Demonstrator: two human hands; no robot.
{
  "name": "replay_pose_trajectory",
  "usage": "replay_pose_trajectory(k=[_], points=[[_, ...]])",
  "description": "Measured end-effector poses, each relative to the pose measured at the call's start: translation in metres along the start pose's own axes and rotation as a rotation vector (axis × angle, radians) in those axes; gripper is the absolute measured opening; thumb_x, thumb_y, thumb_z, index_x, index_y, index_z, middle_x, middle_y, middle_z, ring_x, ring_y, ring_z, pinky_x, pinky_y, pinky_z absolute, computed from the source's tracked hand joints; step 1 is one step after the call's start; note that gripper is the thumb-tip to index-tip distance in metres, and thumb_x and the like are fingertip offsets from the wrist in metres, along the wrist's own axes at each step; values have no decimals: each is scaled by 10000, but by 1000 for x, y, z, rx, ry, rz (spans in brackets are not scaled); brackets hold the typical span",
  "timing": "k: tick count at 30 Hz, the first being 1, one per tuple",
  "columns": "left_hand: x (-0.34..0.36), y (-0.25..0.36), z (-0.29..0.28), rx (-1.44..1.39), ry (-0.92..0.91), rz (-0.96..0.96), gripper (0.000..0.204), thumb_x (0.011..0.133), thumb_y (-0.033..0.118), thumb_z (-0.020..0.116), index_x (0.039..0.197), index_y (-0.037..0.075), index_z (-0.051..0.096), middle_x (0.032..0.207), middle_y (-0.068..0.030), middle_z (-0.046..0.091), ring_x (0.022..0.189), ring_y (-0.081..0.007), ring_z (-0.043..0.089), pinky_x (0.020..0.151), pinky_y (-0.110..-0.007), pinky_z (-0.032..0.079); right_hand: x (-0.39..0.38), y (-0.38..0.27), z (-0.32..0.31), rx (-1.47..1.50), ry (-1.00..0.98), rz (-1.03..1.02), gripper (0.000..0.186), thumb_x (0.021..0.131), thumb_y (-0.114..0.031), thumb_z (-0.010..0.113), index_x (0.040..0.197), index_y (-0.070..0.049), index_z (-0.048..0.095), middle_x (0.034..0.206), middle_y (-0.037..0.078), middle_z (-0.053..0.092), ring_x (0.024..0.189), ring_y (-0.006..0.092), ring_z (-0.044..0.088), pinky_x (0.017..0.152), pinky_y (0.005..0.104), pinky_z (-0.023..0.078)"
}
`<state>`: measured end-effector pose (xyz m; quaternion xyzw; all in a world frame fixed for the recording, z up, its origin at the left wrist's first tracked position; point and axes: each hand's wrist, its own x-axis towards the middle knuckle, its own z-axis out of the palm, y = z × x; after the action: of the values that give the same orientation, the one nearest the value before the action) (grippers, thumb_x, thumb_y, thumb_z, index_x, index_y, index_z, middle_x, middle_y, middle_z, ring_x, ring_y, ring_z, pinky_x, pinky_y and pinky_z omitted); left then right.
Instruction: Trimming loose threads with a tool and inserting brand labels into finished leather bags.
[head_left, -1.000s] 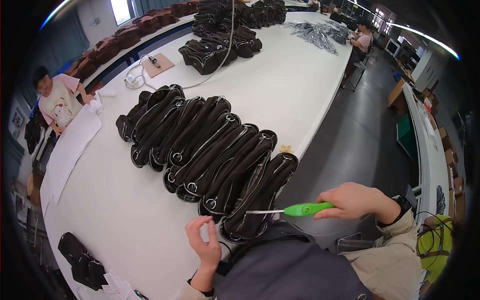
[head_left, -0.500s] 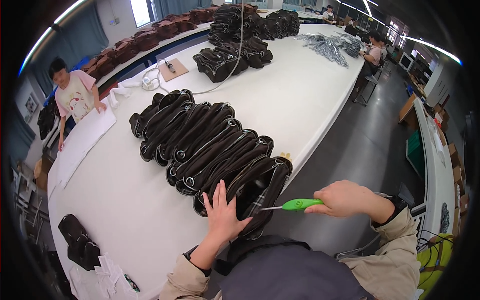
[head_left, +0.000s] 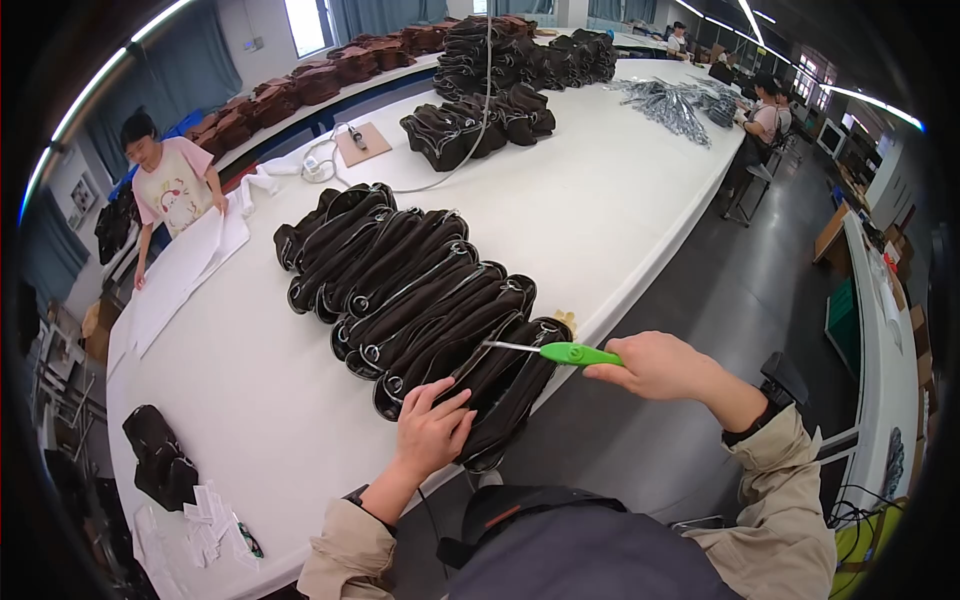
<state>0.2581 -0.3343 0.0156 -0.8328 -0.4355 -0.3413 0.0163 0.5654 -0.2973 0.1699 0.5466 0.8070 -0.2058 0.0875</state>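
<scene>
My right hand is closed round a green-handled tool. Its thin metal shaft reaches left over the black bags, its tip at a zipped edge near the front end of the row. Below that tip, my left hand has its fingers curled on the edge of a bag at the near end. The bags lie side by side along the white table, with metal zips and rings showing.
Black items and white slips lie front left; more black piles, a tan board, a hanging cord and silver strips stand farther back. A co-worker handles white sheets at left; others sit far right. An aisle runs along the right edge.
My left hand has come onto the bags, its fingers now more curled. The tool has moved up and left. The end bag gaped half a second ago and is now narrower.
</scene>
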Motion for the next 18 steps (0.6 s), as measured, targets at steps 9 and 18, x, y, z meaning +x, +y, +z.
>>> replay_pose_trajectory(k=[9,18], points=[[1,4,2,19,-57,-14,90,750,169,689,753,79,698,919,-10,676,955,-201,574,782,-311,451,-3,-3,1,-96,-61,-39,616,927,-595,407,849,-14,598,751,172,630,760,357,634,670,438,505],[2,-8,4,-182,-17,-462,205,721,-41,561,860,103,604,1221,-75,582,1097,-275,561,758,-370,533,-18,8,27,-64,-68,-64,635,922,-611,406,850,-9,595,746,184,630,745,367,635,685,445,501]])
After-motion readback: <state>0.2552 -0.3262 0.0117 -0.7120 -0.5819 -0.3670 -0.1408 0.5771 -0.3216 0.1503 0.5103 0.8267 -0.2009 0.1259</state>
